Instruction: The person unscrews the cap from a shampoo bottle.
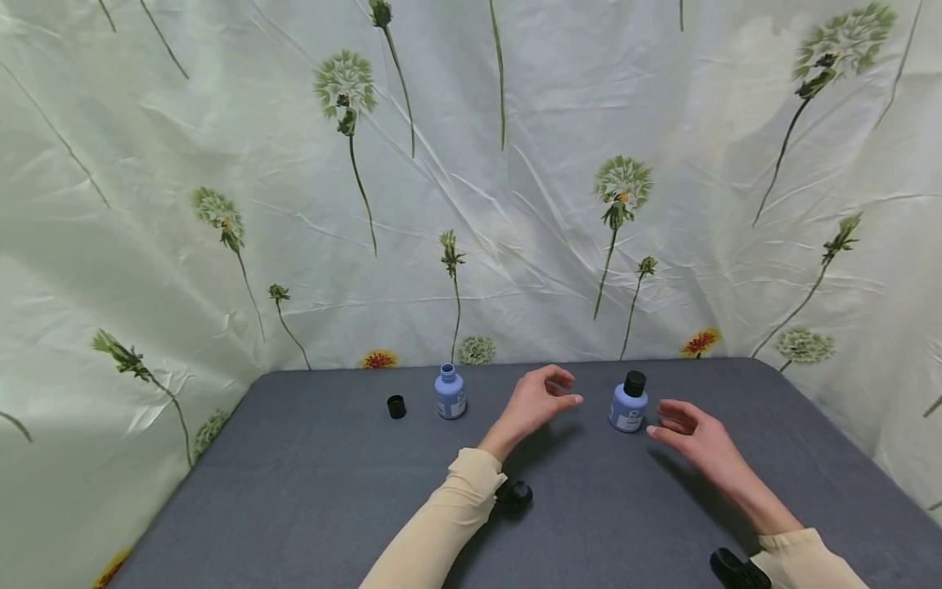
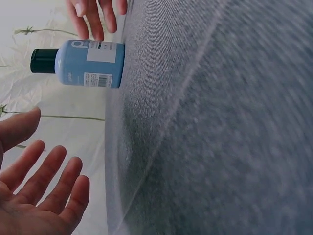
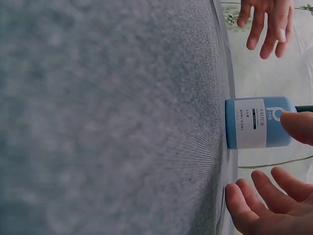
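Head view: high, facing fwd/down over table (image 1: pixel 331 507); L & R wrist views: low, close, tipped sideways, both incl. capped bottle (image 2: pixel 100 63).

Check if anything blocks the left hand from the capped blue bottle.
Nothing visible does: only grey tabletop shows between the left hand and the capped blue bottle. The right hand is on the bottle's other side.
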`<move>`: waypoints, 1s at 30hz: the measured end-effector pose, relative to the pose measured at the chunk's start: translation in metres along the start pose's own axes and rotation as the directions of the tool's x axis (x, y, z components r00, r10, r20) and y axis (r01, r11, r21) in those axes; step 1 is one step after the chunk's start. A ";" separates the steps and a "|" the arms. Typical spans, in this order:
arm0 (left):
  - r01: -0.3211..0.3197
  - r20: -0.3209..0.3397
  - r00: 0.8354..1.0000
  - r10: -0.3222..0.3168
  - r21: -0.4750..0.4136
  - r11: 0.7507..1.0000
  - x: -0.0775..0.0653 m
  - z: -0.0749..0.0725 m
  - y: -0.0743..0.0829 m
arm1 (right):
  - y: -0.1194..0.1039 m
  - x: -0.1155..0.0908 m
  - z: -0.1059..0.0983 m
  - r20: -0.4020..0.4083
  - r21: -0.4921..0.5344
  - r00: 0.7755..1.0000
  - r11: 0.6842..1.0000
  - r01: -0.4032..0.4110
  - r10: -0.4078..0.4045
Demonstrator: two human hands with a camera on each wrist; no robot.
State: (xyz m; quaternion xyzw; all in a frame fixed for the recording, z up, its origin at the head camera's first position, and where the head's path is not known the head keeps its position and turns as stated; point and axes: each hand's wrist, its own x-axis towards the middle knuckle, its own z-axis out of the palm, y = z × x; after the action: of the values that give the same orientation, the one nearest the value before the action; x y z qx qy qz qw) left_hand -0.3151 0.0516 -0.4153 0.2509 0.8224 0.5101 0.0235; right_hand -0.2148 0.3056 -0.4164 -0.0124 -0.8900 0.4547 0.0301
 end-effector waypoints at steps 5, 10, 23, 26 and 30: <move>-0.016 0.002 1.000 0.016 -0.013 1.000 0.004 0.006 0.001 | -0.001 0.006 0.001 0.019 0.004 1.000 1.000 -0.003 0.003; -0.031 0.008 0.999 0.032 -0.024 0.999 0.009 0.013 0.005 | -0.002 0.009 0.002 0.022 -0.003 1.000 1.000 -0.002 0.002; -0.061 -0.004 0.998 0.061 -0.056 0.997 0.019 0.032 0.020 | 0.000 0.017 0.003 0.054 0.002 0.998 1.000 0.024 -0.024; -0.061 -0.006 0.998 0.060 -0.062 0.996 0.021 0.037 0.022 | 0.000 0.018 0.002 0.064 0.006 0.997 0.999 0.032 -0.033; -0.059 -0.005 0.998 0.059 -0.067 0.996 0.022 0.047 0.024 | 0.001 0.018 0.002 0.081 0.037 0.996 0.999 0.039 -0.042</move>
State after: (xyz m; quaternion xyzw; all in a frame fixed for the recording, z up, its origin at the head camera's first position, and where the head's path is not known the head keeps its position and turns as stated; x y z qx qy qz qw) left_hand -0.3111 0.1081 -0.4124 0.2734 0.7970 0.5384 0.0158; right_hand -0.2334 0.3050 -0.4179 0.0249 -0.8825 0.4697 0.0032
